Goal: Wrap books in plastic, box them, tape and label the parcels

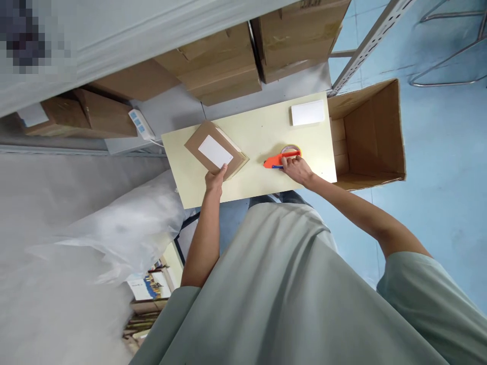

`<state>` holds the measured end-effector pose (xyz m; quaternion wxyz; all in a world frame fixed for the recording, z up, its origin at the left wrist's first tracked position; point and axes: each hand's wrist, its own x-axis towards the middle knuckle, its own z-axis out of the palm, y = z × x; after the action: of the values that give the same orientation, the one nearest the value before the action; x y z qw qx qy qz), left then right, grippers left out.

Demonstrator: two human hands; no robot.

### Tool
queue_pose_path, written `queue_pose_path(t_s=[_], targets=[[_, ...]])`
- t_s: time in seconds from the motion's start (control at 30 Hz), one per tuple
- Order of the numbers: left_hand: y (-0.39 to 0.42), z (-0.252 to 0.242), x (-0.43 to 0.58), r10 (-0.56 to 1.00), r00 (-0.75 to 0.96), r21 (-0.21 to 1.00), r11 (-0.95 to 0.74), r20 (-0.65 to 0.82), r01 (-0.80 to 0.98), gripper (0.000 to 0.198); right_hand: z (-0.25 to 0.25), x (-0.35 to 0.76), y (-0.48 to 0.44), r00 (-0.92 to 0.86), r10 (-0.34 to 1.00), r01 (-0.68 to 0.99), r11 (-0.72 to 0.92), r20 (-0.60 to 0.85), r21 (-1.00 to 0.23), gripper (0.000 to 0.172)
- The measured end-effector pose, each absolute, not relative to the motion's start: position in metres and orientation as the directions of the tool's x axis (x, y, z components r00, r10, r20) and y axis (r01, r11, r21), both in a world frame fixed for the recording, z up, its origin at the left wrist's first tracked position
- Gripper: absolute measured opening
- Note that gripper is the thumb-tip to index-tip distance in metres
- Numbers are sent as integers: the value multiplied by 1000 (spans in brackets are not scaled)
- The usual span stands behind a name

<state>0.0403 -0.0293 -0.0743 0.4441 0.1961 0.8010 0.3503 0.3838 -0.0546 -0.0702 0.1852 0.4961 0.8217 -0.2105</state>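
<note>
A brown cardboard box [200, 140] with a white label [215, 151] on top lies turned at an angle on the cream table [262, 126]. My left hand [215, 180] grips its near edge, thumb on the cardboard beside the label. To the right, my right hand [297, 169] is closed on an orange tape dispenser [272, 161] with a roll of tape in it, low over the tabletop. My palm and fingers cover part of the dispenser. A stack of white labels [308, 112] sits at the table's far right corner.
A large open carton [375, 137] stands against the table's right end. Behind the table, several cardboard boxes [224, 61] fill a shelf, with a white power strip [141, 124] nearby. Clear plastic wrapping [133, 213] and books [152, 286] are at left.
</note>
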Motion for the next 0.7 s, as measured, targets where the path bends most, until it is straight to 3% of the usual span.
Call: queue_pose_path(t_s=[0.17,0.37,0.5,0.6,0.7], targets=[[-29,-68,34,701,-401,753,657,-589,42,35,-76,350,-7,-438,785,898,408,-438,-166,52],[-26,-67,9,722,-279,714,684,-633,151,51,-75,319,1,-531,729,842,511,-432,-172,58],[-13,-64,-13,724,-149,644,674,-674,362,87,-75,306,-16,-546,704,832,518,-454,-198,56],[6,-57,-16,792,-104,579,522,-601,627,132,-73,299,-26,-540,704,837,507,-461,-205,57],[25,-51,-4,812,-67,463,397,-580,793,150,-69,292,-31,-541,715,839,496,-443,-224,58]])
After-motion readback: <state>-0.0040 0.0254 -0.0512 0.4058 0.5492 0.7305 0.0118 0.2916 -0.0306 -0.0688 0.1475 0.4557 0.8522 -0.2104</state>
